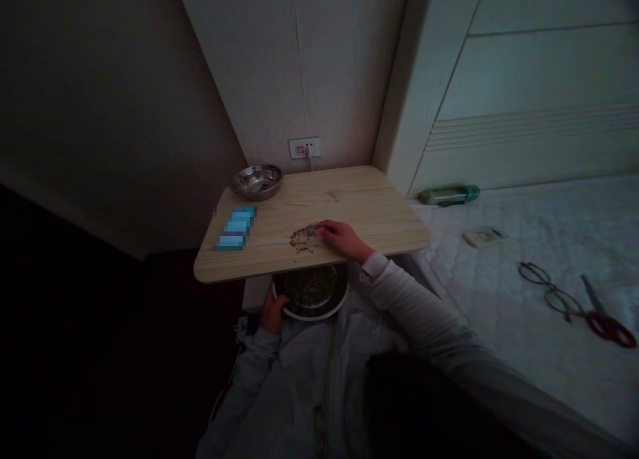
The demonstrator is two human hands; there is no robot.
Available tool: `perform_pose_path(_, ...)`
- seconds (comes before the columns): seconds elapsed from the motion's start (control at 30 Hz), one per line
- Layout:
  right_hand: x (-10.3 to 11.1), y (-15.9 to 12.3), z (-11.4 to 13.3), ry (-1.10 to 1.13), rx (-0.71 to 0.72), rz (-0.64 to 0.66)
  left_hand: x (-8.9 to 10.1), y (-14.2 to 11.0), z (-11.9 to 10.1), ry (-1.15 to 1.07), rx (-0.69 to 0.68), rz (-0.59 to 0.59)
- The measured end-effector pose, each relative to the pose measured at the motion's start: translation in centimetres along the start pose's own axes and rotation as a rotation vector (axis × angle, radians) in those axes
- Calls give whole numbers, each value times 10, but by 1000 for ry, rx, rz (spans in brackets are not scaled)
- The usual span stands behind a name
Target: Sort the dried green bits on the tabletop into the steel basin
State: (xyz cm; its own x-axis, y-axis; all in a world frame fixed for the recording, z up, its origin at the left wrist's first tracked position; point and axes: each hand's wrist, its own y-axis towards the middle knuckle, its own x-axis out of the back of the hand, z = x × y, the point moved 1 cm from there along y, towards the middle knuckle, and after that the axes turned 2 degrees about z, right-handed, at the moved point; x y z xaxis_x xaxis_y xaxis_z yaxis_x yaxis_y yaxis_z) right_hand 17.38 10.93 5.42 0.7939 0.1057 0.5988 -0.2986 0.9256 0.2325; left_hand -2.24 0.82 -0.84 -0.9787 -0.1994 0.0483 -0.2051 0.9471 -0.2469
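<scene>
My left hand grips the near left rim of a white-rimmed bowl, its thumb over the edge. The bowl sits at my lap, partly under the front edge of the small wooden table. Many small greenish beans lie in it. A loose scatter of similar beans is spread on the tabletop near the front edge. My right hand rests at the right side of this scatter, its fingers drawn together and curled down. Whatever is between those fingertips is too small to make out.
A steel bowl stands at the table's back left corner, with a lit, blurred-out phone before it. On the white bed at right lie a green bottle, a small pale booklet-like item, glasses and red-handled scissors.
</scene>
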Motion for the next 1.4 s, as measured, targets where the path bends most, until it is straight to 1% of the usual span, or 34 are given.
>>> perform_pose_path(0.13,-1,0,-1,-7,-16,14,0,1,2,-9,-31,-23)
perform_pose_path(0.33,-1,0,-3,30,9,25,1,3,5,-56,10,8)
perform_pose_path(0.57,0,-2,0,64,18,61,1,2,1,-17,5,11)
perform_pose_path(0.7,0,-2,-2,59,15,50,0,1,-1,-42,23,18)
perform_pose_path(0.87,0,-3,-1,64,42,78,0,-3,-5,-23,5,-13)
perform_pose_path(0.93,0,-5,1,70,36,93,-1,-4,-6,-7,2,-7)
perform_pose_path(1.0,0,-6,2,69,23,100,-1,-3,-5,-3,-11,-1)
perform_pose_path(1.2,0,-7,4,72,3,107,0,2,4,-24,9,-56)
perform_pose_path(1.3,0,-8,3,77,2,130,0,2,5,-37,4,-41)
perform_pose_path(1.4,0,-6,0,73,13,92,0,1,2,-47,14,-30)
